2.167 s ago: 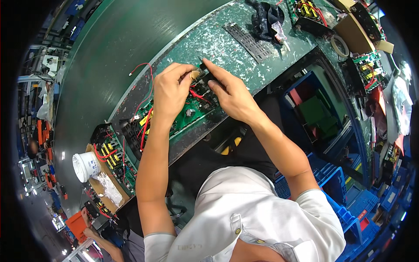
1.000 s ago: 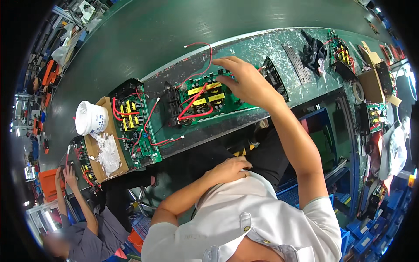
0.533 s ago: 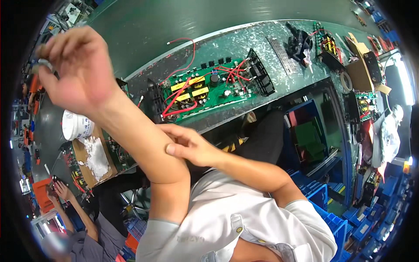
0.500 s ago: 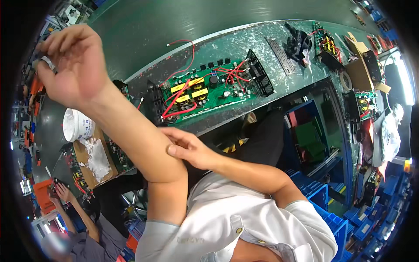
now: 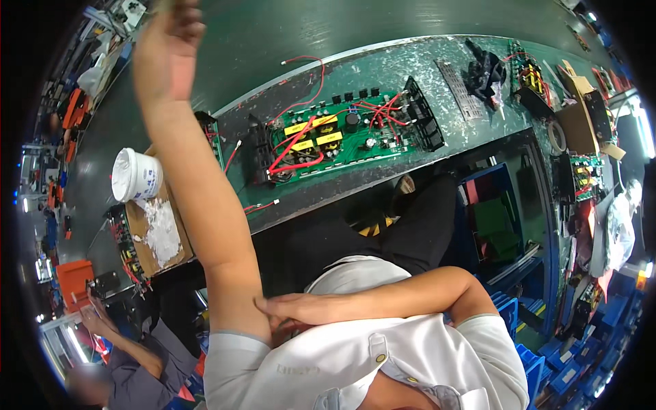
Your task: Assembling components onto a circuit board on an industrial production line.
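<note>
The right hand (image 5: 297, 309) reaches across the body and rests against the left upper arm; its fingertips are partly hidden, so the closure of the fingers cannot be told. The left arm is stretched forward, and the left hand (image 5: 167, 55) is raised at the upper edge, fingers curled and blurred; whether it grips anything cannot be told. Neither hand touches the circuit board assembly (image 5: 348, 141), which lies on the worn green workbench (image 5: 389, 68), right of the left forearm. It carries yellow-taped transformers (image 5: 295, 128), red wires and a black slotted end panel (image 5: 425, 116) standing at its right end. Left of the forearm, a white tub (image 5: 145, 175) stands on a cardboard box (image 5: 143, 257), just behind a patch of white paste (image 5: 160, 229). At lower left, a co-worker's hands are near an orange bin (image 5: 75, 281). Beyond the assembly, to the right, lie a perforated strip (image 5: 458, 89) and a crumpled black cloth (image 5: 486, 75).
</note>
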A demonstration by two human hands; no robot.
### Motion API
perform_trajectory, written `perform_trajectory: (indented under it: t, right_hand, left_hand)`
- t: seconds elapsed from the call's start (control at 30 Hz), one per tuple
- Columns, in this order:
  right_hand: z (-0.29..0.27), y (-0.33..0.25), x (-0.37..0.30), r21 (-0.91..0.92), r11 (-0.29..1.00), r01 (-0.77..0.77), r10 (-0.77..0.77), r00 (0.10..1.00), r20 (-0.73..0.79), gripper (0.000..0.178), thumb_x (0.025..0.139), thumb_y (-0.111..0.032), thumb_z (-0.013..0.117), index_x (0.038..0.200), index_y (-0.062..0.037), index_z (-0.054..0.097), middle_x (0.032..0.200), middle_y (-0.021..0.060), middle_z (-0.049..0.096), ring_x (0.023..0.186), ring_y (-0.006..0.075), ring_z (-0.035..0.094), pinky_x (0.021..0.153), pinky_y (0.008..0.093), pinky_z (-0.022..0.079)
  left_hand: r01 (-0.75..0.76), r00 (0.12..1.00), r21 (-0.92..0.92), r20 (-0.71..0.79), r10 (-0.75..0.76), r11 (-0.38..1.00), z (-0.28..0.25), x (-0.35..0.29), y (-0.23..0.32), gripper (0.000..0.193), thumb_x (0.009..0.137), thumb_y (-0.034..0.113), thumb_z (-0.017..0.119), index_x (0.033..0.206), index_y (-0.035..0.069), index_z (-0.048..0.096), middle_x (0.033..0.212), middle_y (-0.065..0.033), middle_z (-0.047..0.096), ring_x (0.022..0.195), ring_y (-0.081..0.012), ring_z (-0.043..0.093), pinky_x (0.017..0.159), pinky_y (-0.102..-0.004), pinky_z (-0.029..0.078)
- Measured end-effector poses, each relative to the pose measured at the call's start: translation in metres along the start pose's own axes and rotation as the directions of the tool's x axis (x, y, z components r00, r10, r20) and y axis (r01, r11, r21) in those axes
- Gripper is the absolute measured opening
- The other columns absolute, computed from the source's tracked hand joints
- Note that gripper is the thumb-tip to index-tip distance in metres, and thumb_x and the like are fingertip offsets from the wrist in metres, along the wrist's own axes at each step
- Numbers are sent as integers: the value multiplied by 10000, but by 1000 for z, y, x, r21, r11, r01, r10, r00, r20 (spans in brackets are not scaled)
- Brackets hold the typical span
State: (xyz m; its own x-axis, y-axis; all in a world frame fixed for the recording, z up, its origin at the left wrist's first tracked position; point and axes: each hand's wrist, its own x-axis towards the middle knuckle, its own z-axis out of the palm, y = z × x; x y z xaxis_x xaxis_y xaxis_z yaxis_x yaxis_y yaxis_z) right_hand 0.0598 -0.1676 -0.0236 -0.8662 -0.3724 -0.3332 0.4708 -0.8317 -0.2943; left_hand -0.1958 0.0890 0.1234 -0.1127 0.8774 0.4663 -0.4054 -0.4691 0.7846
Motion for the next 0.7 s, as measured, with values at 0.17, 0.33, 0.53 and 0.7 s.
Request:
perform_trajectory:
  t: [0.17,0.33,0.53,0.7]
  right_hand:
    - [-24,-30,-38,-429,829,358,-412,911,-35,469,952,-326,662,1274,-3,553,1019,60,618,868,110,604,735,271,524]
    - [-56,-66,-23,-433,594,678,-804,476,-356,506,946,-311,673,1292,14,498,1117,77,612,1049,135,571,919,289,473]
    - [-69,-64,-4,124,700,704,-707,707,-19,724,967,-595,475,1443,-53,413,1430,96,497,1305,207,474,1104,389,367]
    - [-77,-45,1,215,852,478,-505,858,93,816,939,-723,279,1538,-168,284,1554,54,361,1423,240,355,1119,511,332]
  left_hand:
    - [351,935,591,-182,-304,726,-6,-39,-67,202,966,178,611,1108,63,697,981,-13,701,826,-50,612,689,-183,443]
    - [124,955,-156,-249,-160,980,29,-53,-73,203,945,131,648,1109,11,648,993,-63,659,878,-122,592,734,-250,457]
    - [-33,990,-778,-113,-88,628,25,-37,-42,146,938,71,543,1064,6,574,1007,-52,593,843,-144,553,699,-271,416]
    - [5,988,-782,-93,-124,624,6,-23,-37,132,931,67,515,1037,5,563,988,-63,589,814,-159,540,682,-290,406]
